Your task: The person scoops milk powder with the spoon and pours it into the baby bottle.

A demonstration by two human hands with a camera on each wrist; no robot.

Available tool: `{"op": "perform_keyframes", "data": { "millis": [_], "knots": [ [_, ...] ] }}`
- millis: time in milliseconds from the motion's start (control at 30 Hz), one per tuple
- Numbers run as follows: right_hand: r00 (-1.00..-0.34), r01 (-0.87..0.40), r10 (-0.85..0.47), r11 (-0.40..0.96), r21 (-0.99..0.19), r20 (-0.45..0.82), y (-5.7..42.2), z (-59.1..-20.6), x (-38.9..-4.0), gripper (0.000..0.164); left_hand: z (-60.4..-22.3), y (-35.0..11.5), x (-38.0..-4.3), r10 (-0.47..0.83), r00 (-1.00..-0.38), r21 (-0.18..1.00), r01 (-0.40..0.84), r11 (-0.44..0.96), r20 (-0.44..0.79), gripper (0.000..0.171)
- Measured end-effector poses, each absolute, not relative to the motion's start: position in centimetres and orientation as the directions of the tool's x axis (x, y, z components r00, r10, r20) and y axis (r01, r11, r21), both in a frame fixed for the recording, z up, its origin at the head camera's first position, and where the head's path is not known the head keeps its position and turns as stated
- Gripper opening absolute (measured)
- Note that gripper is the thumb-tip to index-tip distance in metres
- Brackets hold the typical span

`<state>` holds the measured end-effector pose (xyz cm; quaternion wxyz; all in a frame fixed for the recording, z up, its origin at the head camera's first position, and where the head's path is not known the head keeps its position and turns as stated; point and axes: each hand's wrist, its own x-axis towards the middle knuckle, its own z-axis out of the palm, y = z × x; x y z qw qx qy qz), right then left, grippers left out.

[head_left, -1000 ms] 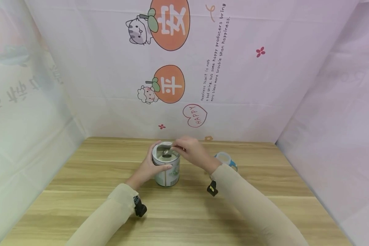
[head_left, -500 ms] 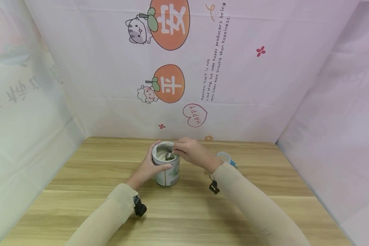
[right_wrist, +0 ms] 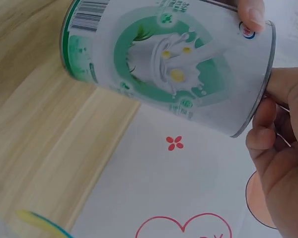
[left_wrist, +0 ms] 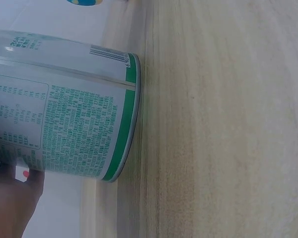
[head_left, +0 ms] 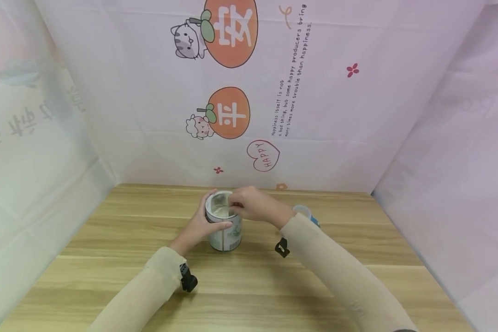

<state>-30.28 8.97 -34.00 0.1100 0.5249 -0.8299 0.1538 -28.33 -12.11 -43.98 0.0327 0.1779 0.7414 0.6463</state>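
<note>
A white and green milk powder tin stands upright on the table with its top off and pale powder inside. My left hand grips its upper part, the thumb across the front and the fingers round the far left side. In the left wrist view, fingers of this hand lie against the printed tin. My right hand is at the tin's right rim, fingertips dipping into the mouth. From the right wrist view, the curled right fingers sit at the rim. The metal spoon they pinch is hidden inside.
A clear cup with a blue part stands to the right, partly behind the right forearm. Wood-grain tabletop spreads in front of the tin. A printed cloth hangs behind the table, with more cloth on both sides.
The right hand has shifted slightly left and lower into the tin. The spoon bowl, visible earlier inside the mouth, is now out of sight. The left hand and tin have stayed put.
</note>
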Motion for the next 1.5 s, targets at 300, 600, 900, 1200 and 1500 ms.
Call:
{"op": "perform_keyframes", "data": {
  "millis": [300, 600, 900, 1200, 1500],
  "knots": [
    [-0.560, -0.819, -0.795, 0.488, -0.301, 0.233, 8.5, -34.0, -30.7, 0.018, -44.2, -12.3, -28.3, 0.304, -0.936, 0.970, 0.218, 0.112, 0.175, 0.107],
    [-0.626, -0.749, -0.756, 0.516, -0.417, 0.190, 8.5, -34.0, -31.0, 0.016, -44.2, -12.4, -28.4, 0.305, -0.932, 0.965, 0.239, 0.107, 0.197, 0.109],
    [-0.701, -0.654, -0.690, 0.523, -0.546, 0.180, 8.7, -34.0, -30.9, 0.015, -44.1, -12.4, -28.5, 0.304, -0.935, 0.970, 0.224, 0.098, 0.185, 0.109],
    [-0.752, -0.559, -0.633, 0.467, -0.685, 0.182, 9.3, -34.2, -30.9, 0.014, -44.0, -12.2, -28.4, 0.291, -0.940, 0.970, 0.216, 0.112, 0.176, 0.109],
    [-0.826, -0.456, -0.531, 0.433, -0.777, 0.189, 10.2, -34.7, -31.1, 0.018, -43.9, -12.2, -28.2, 0.286, -0.944, 0.966, 0.213, 0.144, 0.166, 0.109]
  ]
}}
